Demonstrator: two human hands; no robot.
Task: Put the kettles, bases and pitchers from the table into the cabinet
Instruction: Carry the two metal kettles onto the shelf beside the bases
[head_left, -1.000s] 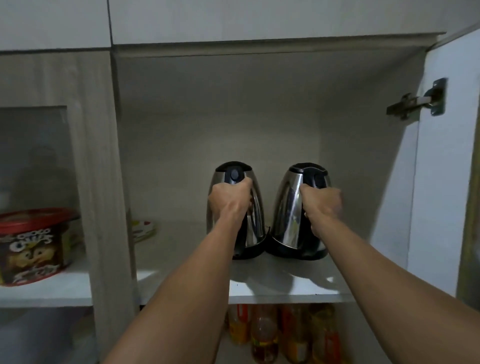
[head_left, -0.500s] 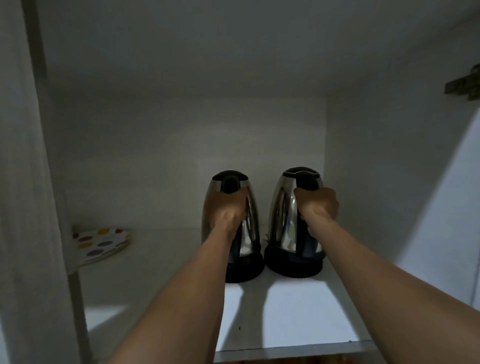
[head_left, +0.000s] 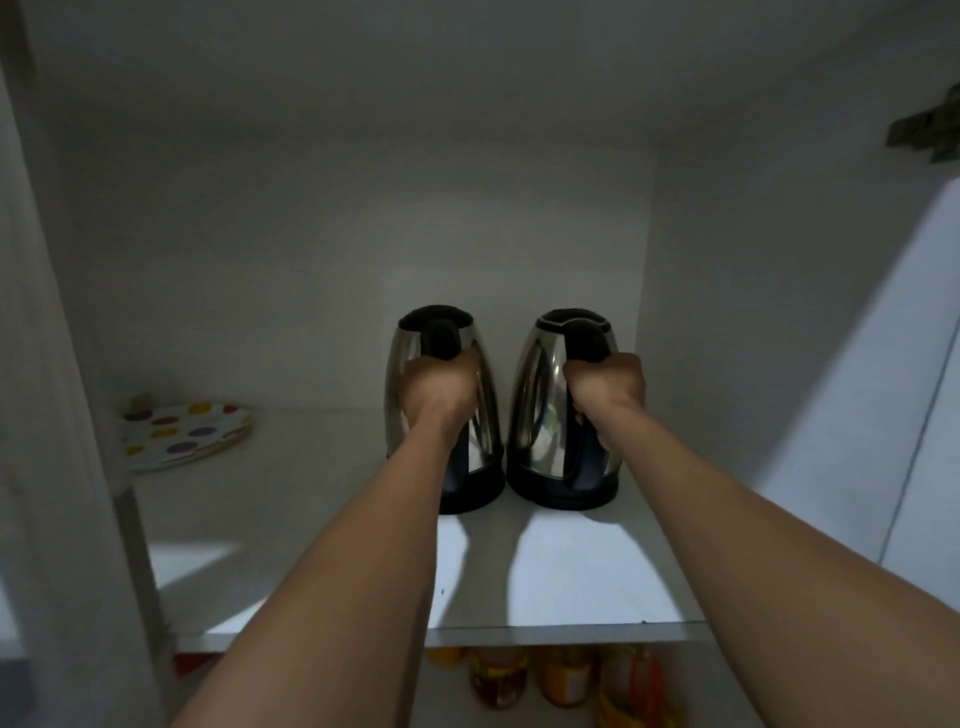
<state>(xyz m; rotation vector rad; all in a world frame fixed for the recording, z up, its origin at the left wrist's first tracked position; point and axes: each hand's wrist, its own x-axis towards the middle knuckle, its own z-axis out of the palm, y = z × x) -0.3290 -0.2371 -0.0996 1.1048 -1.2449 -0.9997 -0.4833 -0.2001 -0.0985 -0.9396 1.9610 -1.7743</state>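
Standing side by side on the shelf (head_left: 571, 582), two kettles: left kettle (head_left: 410, 364) in left hand (head_left: 441, 389) grip, right kettle (head_left: 540, 379) in right hand (head_left: 608, 384).

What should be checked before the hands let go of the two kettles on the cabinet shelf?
1. Left kettle upright on its black base: ok.
2. Right kettle upright on its base: ok.
3. Both bases flat on the shelf: ok, as far as visible.
4. Kettles clear of the shelf's front edge: ok.
5. Left hand and right hand closed on the handles: ok.
6. Gap between the kettles: cannot tell, bases look nearly touching.
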